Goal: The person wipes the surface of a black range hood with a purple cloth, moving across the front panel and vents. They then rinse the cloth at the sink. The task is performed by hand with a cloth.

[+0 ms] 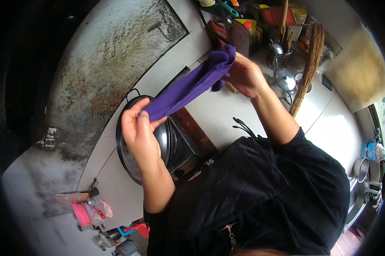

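Observation:
A purple cloth (186, 88) is stretched at a slant between my two hands, above the counter. My left hand (139, 131) pinches its lower end between thumb and fingers. At the upper end, the cloth is bunched against my right hand (246, 75), whose fingers are partly hidden behind it. Below my left hand sits a wide dark pan (123, 160) with a shiny domed lid, on a black stove (184, 145) with a reddish-brown panel (195, 129). My left hand and forearm cover part of the pan.
A straw brush (307, 70) leans at the right, near a metal lid (285, 79) and a perforated utensil holder (280, 59). Bottles and packets crowd the back corner. A stained wall (115, 48) rises along the left. A pink basin (81, 214) lies lower left, a metal pot (361, 169) far right.

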### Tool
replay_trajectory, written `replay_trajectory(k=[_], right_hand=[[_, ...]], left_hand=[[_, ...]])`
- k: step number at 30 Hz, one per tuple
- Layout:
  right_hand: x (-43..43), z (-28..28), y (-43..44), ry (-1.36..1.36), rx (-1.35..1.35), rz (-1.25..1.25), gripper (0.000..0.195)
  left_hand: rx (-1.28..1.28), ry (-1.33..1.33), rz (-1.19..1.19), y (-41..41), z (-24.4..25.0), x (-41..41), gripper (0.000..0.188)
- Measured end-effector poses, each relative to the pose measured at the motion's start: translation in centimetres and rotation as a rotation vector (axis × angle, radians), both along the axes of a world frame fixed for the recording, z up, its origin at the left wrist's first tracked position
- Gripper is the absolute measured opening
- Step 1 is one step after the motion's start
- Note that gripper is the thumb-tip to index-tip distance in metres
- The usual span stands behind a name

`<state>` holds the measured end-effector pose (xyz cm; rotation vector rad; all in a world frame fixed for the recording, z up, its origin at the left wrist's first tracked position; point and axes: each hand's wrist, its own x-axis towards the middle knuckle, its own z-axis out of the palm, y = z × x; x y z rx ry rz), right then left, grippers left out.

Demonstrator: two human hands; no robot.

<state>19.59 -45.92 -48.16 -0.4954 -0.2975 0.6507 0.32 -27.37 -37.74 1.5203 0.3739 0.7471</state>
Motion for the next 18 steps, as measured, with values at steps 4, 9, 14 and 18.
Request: replay_trajectory(k=[4, 9, 14, 18], right_hand=[[1.1, 1.0, 1.8, -0.035, 0.151, 0.069, 0.024], [1.6, 4.8, 3.6, -0.09, 0.28, 0.235, 0.03], [2.9, 7.8, 3.7, -0.083, 0.416, 0.54, 0.047], [2.5, 10.8, 5.0, -0.168, 0.452, 0.757, 0.045]], left_hand=[[0.146, 0.295, -0.215, -0.7, -3.4, -3.4, 0.005], [0.264, 0.45, -0.305, -1.8, -3.9, -3.9, 0.018], [0.608, 0.219, 0.04, 0.6, -4.4, -2.1, 0.041], [0.348, 0.241, 0.059, 1.3, -6.1, -1.0, 0.057]])
